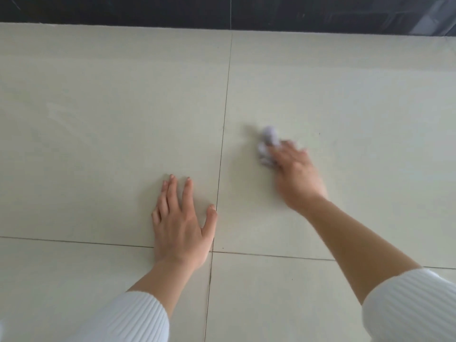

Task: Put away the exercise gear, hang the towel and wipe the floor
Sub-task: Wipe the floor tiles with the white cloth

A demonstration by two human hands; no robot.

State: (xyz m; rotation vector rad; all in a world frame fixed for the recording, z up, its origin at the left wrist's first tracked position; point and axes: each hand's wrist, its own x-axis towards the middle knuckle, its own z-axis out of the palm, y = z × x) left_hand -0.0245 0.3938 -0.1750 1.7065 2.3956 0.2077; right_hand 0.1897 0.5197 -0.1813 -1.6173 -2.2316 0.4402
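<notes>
My right hand [294,174] presses a crumpled white tissue [267,144] against the pale tiled floor [111,119], right of the long grout line. The hand and tissue are blurred by motion. The tissue sticks out ahead of my fingertips. My left hand [181,223] lies flat on the floor with fingers spread, palm down, holding nothing, its thumb at the grout line. Both forearms come out of white ribbed sleeves pushed up to the elbow.
A dark skirting or wall base [222,11] runs along the far edge of the floor. Grout lines cross near my left wrist. No exercise gear or towel is in view.
</notes>
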